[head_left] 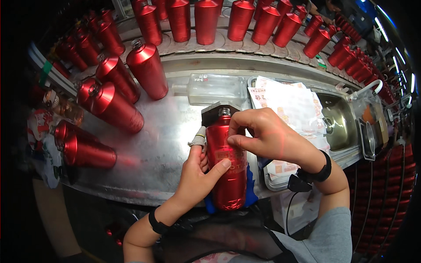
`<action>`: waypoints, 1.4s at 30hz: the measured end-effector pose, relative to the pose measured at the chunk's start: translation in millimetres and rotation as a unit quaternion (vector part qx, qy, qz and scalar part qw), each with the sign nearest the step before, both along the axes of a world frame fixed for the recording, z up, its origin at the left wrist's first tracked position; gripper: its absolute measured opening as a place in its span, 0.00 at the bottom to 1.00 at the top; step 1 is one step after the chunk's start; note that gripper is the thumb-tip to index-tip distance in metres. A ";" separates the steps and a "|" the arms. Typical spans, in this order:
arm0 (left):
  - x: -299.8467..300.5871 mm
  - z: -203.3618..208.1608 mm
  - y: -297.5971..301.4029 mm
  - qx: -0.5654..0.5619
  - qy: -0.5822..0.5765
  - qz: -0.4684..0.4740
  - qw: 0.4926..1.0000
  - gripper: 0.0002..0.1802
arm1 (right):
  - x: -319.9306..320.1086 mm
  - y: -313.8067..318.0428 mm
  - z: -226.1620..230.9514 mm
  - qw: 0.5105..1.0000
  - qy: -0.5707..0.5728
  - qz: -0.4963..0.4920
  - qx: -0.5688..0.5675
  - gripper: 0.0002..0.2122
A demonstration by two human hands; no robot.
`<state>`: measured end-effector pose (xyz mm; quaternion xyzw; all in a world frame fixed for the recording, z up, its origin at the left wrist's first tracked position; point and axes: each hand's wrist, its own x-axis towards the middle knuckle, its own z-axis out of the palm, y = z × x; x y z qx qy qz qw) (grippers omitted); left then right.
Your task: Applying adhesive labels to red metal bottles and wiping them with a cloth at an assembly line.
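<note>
A red metallic bottle (229,188) lies in front of me with its clear glass neck pointing away. My left hand (197,175) grips its left side, thumb pressed over gold printing on its face. A pale wrap covers one of that hand's fingertips. Over the bottle's upper right side, my right hand (263,136) is bent with thumb and forefinger pinched together; whatever is between them is too small to make out. A dark angled block (215,113) sits behind the neck, and blue cloth (251,186) shows under the bottle.
Several red bottles, such as this one (151,74), stand on the metal table (162,162) at left. A clear glass bottle (217,90) lies behind the block. Printed sheets (289,103) fill a tray at right, beside a sink (340,122). More red bottles ride the curved conveyor (219,46).
</note>
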<state>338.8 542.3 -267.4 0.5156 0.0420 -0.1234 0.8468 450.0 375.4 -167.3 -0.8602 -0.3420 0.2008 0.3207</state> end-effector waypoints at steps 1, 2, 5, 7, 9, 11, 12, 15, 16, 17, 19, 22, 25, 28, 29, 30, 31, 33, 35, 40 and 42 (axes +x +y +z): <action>0.8 0.0 0.2 0.003 -0.002 -0.002 1.000 0.47 | 0.4 0.2 -0.2 1.000 0.013 -0.008 0.006 0.08; 1.6 0.1 -0.1 0.006 0.006 -0.002 1.000 0.48 | 0.8 -0.5 -0.1 0.999 0.027 -0.014 0.015 0.08; 2.6 0.0 -1.5 0.008 0.008 0.010 1.000 0.46 | 2.6 1.2 -0.7 0.999 0.035 -0.021 0.010 0.08; 4.2 -0.6 -0.9 0.004 0.009 0.021 1.000 0.44 | 4.9 4.3 -1.5 0.999 0.024 -0.023 0.017 0.07; 5.9 -1.1 -0.5 0.011 -0.003 0.026 1.000 0.39 | 6.4 7.0 -1.7 0.999 0.014 -0.021 0.020 0.06; 7.4 -1.4 0.7 0.020 -0.002 0.026 0.999 0.37 | 7.4 8.8 -2.6 0.999 0.039 -0.033 0.012 0.06; 7.8 -1.3 1.1 0.022 0.004 0.026 0.999 0.35 | 7.7 9.0 -3.5 0.999 0.034 -0.031 0.017 0.06; 8.4 -0.6 1.2 0.017 -0.003 0.029 0.999 0.35 | 7.8 5.4 -9.1 0.998 0.031 -0.049 0.032 0.06; 8.8 -0.1 1.2 0.027 0.002 0.027 0.999 0.35 | 7.0 2.9 -12.4 0.996 0.005 -0.091 0.022 0.08; 9.1 -0.3 1.7 0.030 0.002 0.029 0.999 0.35 | 5.2 0.3 -16.9 0.992 -0.042 -0.111 0.044 0.09; 9.8 -0.4 3.0 0.031 0.004 0.033 0.999 0.35 | -2.4 -4.7 -28.3 0.979 0.002 -0.193 0.060 0.10; 9.9 -1.4 6.0 0.001 -0.002 0.032 0.999 0.35 | -24.1 -10.9 -49.1 0.939 0.120 -0.312 0.086 0.14; 10.3 -2.3 7.1 -0.009 0.002 0.004 1.000 0.37 | -43.6 -20.3 -60.0 0.925 0.231 -0.282 0.102 0.22; 14.7 -4.3 9.1 0.014 0.038 -0.013 0.999 0.40 | -45.4 -18.4 -67.0 0.917 0.237 -0.278 0.162 0.24; 14.3 -4.4 8.8 0.004 0.029 -0.003 1.000 0.41 | -45.1 -17.6 -66.8 0.903 0.266 -0.279 0.189 0.26; 14.9 -4.7 9.4 -0.009 0.028 0.006 1.000 0.42 | -43.4 -16.0 -65.8 0.903 0.265 -0.278 0.190 0.26; 15.4 -5.2 10.8 -0.005 0.019 0.010 1.000 0.42 | -42.8 -14.9 -64.1 0.902 0.270 -0.282 0.186 0.26; 15.4 -5.8 12.9 -0.010 0.044 -0.008 0.999 0.43 | -39.2 -12.6 -60.3 0.899 0.276 -0.285 0.183 0.26; 15.0 -6.7 13.7 0.000 0.026 -0.010 1.000 0.43 | -33.8 -11.0 -58.1 0.919 0.229 -0.302 0.109 0.24; 13.0 -9.9 10.9 0.043 0.021 -0.031 0.998 0.41 | -14.1 0.2 -66.0 0.933 0.138 -0.311 0.113 0.24; 13.1 -11.0 10.4 0.042 0.022 -0.014 0.999 0.36 | -9.5 5.9 -68.4 0.942 0.127 -0.306 0.060 0.26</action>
